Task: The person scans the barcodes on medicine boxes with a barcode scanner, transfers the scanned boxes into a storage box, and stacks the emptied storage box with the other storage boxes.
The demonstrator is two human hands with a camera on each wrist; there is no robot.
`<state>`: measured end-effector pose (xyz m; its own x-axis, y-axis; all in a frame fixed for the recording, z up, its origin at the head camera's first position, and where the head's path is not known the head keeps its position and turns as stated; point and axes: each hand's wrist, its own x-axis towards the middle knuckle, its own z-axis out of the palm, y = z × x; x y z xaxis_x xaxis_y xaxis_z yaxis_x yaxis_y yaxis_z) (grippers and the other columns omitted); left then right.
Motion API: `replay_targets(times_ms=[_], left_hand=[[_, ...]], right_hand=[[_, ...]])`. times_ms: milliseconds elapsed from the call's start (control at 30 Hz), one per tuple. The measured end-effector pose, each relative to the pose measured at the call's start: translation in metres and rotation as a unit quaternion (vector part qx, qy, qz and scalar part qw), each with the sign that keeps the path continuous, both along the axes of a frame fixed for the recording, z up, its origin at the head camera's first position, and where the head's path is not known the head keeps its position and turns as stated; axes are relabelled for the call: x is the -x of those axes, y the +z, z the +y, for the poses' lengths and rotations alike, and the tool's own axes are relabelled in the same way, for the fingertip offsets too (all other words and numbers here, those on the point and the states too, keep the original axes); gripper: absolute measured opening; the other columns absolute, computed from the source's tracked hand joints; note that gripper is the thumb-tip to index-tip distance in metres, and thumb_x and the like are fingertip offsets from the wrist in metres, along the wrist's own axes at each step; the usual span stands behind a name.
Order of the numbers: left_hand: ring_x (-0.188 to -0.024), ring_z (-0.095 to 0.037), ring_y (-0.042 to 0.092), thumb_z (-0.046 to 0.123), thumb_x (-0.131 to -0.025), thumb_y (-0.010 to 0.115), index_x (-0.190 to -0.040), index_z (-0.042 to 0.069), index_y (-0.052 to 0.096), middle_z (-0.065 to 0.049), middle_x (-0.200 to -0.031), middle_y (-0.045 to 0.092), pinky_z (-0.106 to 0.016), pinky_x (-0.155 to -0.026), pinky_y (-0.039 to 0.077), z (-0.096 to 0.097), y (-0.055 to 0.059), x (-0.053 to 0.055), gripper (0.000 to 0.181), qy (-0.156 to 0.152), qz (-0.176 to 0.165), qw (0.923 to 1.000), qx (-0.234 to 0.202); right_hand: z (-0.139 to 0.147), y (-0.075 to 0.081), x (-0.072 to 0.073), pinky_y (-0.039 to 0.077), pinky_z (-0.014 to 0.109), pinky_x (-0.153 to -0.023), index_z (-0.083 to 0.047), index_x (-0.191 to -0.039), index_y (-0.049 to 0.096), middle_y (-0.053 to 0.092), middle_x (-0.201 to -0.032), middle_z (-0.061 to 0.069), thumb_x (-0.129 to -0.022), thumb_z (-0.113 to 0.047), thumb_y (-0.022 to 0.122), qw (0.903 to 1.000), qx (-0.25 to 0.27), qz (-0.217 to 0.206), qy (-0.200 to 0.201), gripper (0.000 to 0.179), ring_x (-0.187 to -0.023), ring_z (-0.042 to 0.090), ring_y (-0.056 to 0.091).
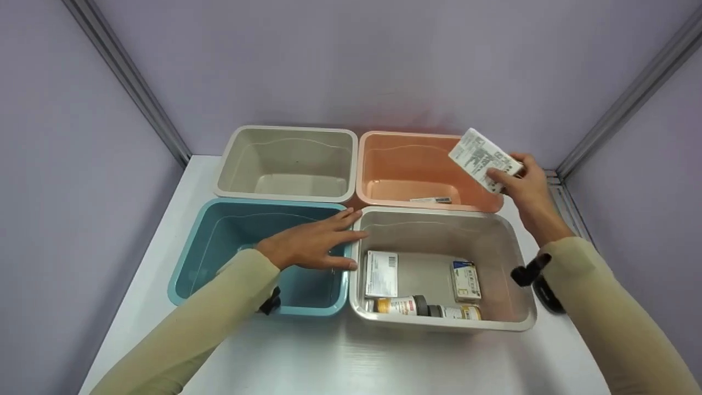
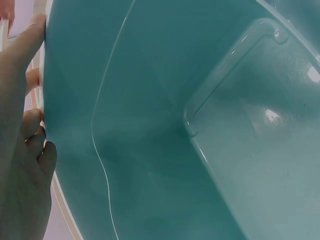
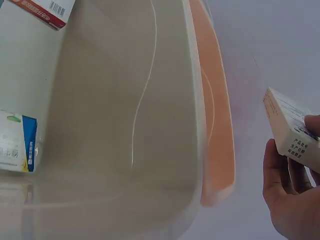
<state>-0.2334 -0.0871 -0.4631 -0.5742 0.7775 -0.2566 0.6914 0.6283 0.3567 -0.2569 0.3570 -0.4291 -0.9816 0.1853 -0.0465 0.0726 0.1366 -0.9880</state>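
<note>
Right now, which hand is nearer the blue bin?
Left: the left hand is over the blue bin; the right hand is away to its right, near the orange bin.

White table [image 1: 384, 362], grey corner posts [image 1: 134, 82]; black object [image 1: 549, 298], possibly mouse.

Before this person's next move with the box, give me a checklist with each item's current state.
1. Grip: ok; the right hand holds the white box between thumb and fingers.
2. Box apart from the orange bin: ok; the right wrist view shows a gap.
3. Room in that bin: ok; one small item visible.
4. Left hand outside that bin: ok; it lies over the blue bin's rim.
5. Blue bin unobstructed in head view: not ok; the left sleeve covers part.
</note>
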Motion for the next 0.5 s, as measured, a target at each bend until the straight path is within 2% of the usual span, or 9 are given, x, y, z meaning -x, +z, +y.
replay_targets(times_ms=[67,167,300,400,500], left_hand=[[-0.173,-0.023,0.000,0.073,-0.103,0.058,-0.173,0.033,0.033,0.004,-0.186,0.002,-0.058,-0.133,0.028,0.000,0.000,0.000,0.085,0.001,0.000,1.0000,0.001],[-0.173,-0.022,0.000,0.073,-0.102,0.058,-0.173,0.033,0.033,0.004,-0.186,0.002,-0.058,-0.134,0.028,0.000,0.001,0.000,0.084,0.004,-0.002,1.0000,-0.002],[-0.173,-0.022,0.001,0.072,-0.102,0.059,-0.172,0.035,0.033,0.006,-0.186,0.002,-0.058,-0.134,0.026,0.001,0.002,0.000,0.084,0.010,-0.007,0.9999,-0.002],[-0.173,-0.022,0.001,0.071,-0.102,0.060,-0.173,0.035,0.033,0.007,-0.185,0.001,-0.060,-0.134,0.026,0.002,0.002,0.000,0.083,0.015,-0.014,0.9998,0.000],[-0.173,-0.023,0.001,0.069,-0.103,0.062,-0.173,0.034,0.033,0.007,-0.185,0.000,-0.061,-0.134,0.025,0.003,0.000,0.000,0.083,0.017,-0.021,0.9996,-0.002]], right_hand=[[-0.015,-0.003,0.014,0.058,0.016,-0.082,-0.007,-0.155,0.043,0.060,-0.123,0.000,-0.107,-0.018,0.071,0.9980,-0.056,-0.019,0.023,0.057,-0.103,0.007,0.065],[-0.037,-0.010,0.030,0.057,0.018,-0.084,-0.004,-0.161,0.039,0.061,-0.137,0.009,-0.109,-0.021,0.069,0.9898,-0.124,-0.046,0.053,0.063,-0.112,0.012,0.066],[-0.068,-0.022,0.043,0.058,0.025,-0.089,0.003,-0.153,0.044,0.060,-0.147,0.023,-0.107,-0.012,0.070,0.9843,-0.151,-0.048,0.078,0.055,-0.124,0.027,0.066],[-0.086,-0.032,0.047,0.058,0.036,-0.100,0.007,-0.149,0.046,0.061,-0.146,0.028,-0.106,-0.005,0.068,0.9816,-0.161,-0.054,0.087,0.050,-0.128,0.034,0.066],[-0.098,-0.040,0.049,0.056,0.047,-0.107,0.007,-0.148,0.048,0.064,-0.143,0.028,-0.105,-0.005,0.069,0.9720,-0.206,-0.077,0.082,0.049,-0.128,0.037,0.066]])
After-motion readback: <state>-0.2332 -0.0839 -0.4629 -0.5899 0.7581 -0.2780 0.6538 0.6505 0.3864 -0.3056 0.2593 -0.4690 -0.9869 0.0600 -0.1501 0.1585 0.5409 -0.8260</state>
